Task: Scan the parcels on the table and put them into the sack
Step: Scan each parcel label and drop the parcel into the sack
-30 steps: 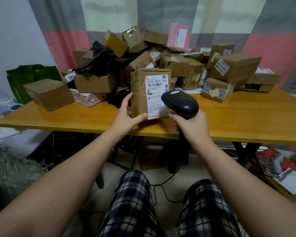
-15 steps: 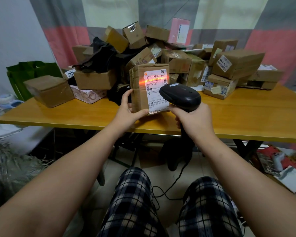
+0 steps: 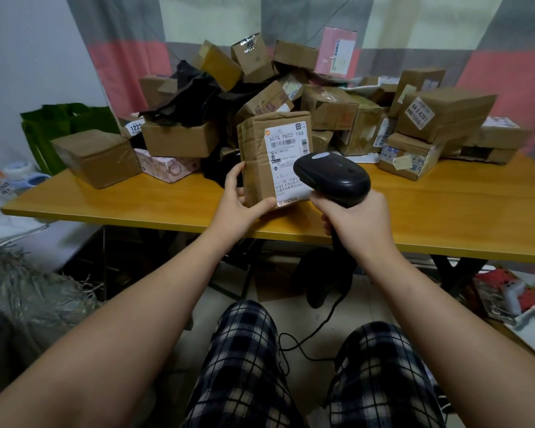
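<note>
The wooden table carries a heap of cardboard parcels stacked well beyond both hands, so plenty of the task is still ahead. To the far left of the grip, low beside the person's left arm, a grey woven sack with a frayed edge shows; I take it for the destination, though its mouth cannot be made out.

The parcel in hand stands upright, its long axis vertical, its white shipping label facing the person. The left hand pinches it at the lower left corner: thumb across the front face near the bottom edge, fingers wrapped behind the left side. The bottom of the box sits at or just above the table edge; which of the two cannot be told.

Just right of that grip, the right hand is closed around the handle of a black barcode scanner, whose head overlaps the label's lower right part and points up and away at it. No red beam shows on the label.

The relation that matters: the sack lies down and left of the left hand, the hand already carrying the box, so the drop looks like a leftward, downward swing by that arm alone.
</note>
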A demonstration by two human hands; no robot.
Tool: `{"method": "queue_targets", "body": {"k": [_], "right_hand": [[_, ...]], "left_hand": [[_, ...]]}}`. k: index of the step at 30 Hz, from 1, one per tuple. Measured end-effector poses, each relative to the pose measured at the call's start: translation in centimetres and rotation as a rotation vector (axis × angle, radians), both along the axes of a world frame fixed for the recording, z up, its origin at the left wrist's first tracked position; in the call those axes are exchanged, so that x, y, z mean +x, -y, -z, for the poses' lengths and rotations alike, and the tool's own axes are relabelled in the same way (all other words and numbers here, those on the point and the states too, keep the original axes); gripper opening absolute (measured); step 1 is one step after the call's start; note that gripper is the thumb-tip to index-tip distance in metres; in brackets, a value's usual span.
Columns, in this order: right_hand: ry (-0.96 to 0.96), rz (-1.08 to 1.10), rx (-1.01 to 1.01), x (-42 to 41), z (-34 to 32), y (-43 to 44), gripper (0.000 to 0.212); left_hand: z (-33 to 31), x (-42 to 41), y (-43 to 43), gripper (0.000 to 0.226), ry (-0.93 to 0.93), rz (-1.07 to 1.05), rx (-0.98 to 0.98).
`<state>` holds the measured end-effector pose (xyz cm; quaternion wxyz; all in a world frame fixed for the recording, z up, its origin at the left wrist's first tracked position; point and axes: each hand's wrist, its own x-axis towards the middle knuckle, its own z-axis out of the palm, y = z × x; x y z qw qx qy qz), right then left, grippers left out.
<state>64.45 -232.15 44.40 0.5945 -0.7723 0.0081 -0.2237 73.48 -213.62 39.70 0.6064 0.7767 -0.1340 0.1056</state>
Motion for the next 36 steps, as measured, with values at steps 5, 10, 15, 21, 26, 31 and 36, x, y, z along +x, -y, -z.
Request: {"method": "queue_targets", "body": {"k": [5, 10, 15, 21, 26, 31, 36], "right_hand": [[0.049, -0.147, 0.006, 0.2, 0.6, -2.9, 0.033], [0.037, -0.423, 0.005, 0.7, 2.2, -10.1, 0.034], [-0.043, -0.685, -0.052, 0.5, 5.2, -19.6, 0.034], [-0.152, -0.819, -0.267, 0.3, 9.5, -27.2, 0.03], [-0.223, -0.935, -0.506, 1.9, 13.4, -31.5, 0.036], [-0.443, -1.001, -0.416, 3.7, 16.3, -33.3, 0.048], [-0.393, -0.792, -0.307, 4.6, 16.8, -32.9, 0.034]], "left_hand": [[0.3, -4.4, -3.1, 0.086, 0.057, -0.089, -0.093], [2.0, -10.3, -10.7, 0.081, 0.106, -0.404, -0.057], [4.9, -16.0, -18.8, 0.083, 0.097, -0.688, -0.008], [10.3, -23.7, -26.4, 0.089, -0.105, -1.089, 0.09], [14.2, -25.7, -29.4, 0.084, -0.279, -1.392, 0.149], [16.4, -22.3, -30.2, 0.072, -0.498, -1.219, 0.056], [16.0, -18.7, -30.7, 0.065, -0.528, -0.96, 0.068]]}}
